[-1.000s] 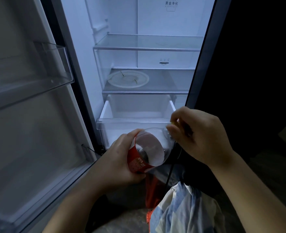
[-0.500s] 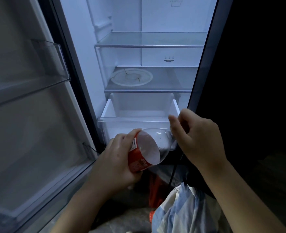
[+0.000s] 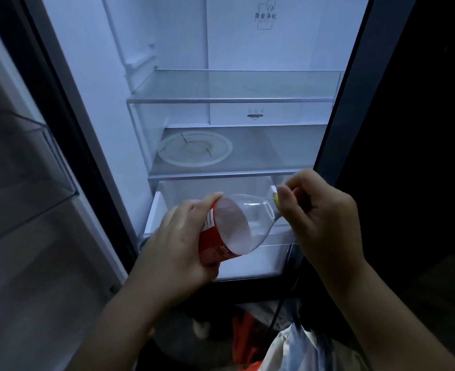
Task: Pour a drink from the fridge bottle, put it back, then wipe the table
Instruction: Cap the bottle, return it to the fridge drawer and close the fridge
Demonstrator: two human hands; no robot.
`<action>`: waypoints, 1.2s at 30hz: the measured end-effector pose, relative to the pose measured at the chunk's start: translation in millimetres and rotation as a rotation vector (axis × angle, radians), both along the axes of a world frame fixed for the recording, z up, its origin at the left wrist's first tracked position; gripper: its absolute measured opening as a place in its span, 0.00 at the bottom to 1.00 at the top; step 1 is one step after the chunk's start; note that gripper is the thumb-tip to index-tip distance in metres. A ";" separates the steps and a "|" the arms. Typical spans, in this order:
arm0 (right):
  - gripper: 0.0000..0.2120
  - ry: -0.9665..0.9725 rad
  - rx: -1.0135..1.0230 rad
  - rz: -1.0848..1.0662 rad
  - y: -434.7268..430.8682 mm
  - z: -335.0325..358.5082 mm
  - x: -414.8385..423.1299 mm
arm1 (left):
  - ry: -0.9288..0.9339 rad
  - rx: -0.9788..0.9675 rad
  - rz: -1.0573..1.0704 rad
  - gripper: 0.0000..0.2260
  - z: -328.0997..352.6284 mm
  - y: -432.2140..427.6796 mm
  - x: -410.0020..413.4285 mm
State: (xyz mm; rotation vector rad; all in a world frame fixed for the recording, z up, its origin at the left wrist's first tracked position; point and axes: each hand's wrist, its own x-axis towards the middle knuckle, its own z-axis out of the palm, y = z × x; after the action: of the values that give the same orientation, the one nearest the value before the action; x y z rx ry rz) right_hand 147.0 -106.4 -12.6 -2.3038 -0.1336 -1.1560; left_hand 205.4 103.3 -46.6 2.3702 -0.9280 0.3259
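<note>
At the left edge of the frame the open fridge door (image 3: 28,183) shows a clear door bin (image 3: 47,153). Lower centre, the left hand (image 3: 178,250) is wrapped around the red-labelled bottle (image 3: 231,226), which lies tilted with its neck toward the right, in front of the clear drawer (image 3: 162,210). Above, a round white plate (image 3: 195,152) sits on a glass shelf (image 3: 261,172). Right of centre, the right hand (image 3: 317,218) pinches the yellowish cap (image 3: 275,199) at the bottle's neck.
</note>
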 end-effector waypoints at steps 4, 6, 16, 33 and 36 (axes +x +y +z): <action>0.13 0.060 0.265 -0.006 -2.2 -34.1 13.7 | -0.091 0.046 0.020 0.45 12.6 -5.3 43.8; 0.12 0.160 0.276 -0.055 -8.3 -58.9 23.3 | -0.055 0.090 0.060 0.45 15.1 -11.4 64.5; 0.10 0.442 -0.050 -0.100 -34.0 -143.8 63.0 | 0.048 0.326 0.005 0.36 -16.7 -51.2 142.6; 0.11 0.270 0.043 -0.107 -37.0 -159.9 71.3 | 0.309 0.612 -0.145 0.41 -92.0 -118.1 225.6; 0.10 0.260 0.037 -0.117 -37.2 -162.1 71.9 | 0.390 0.644 -0.150 0.43 -106.8 -126.7 236.2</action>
State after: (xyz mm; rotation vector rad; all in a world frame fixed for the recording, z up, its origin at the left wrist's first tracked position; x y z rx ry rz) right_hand 218.9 -143.6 -174.7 -2.4307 0.1203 -0.8933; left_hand 441.6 -23.4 -153.4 2.7496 -1.1218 -0.5607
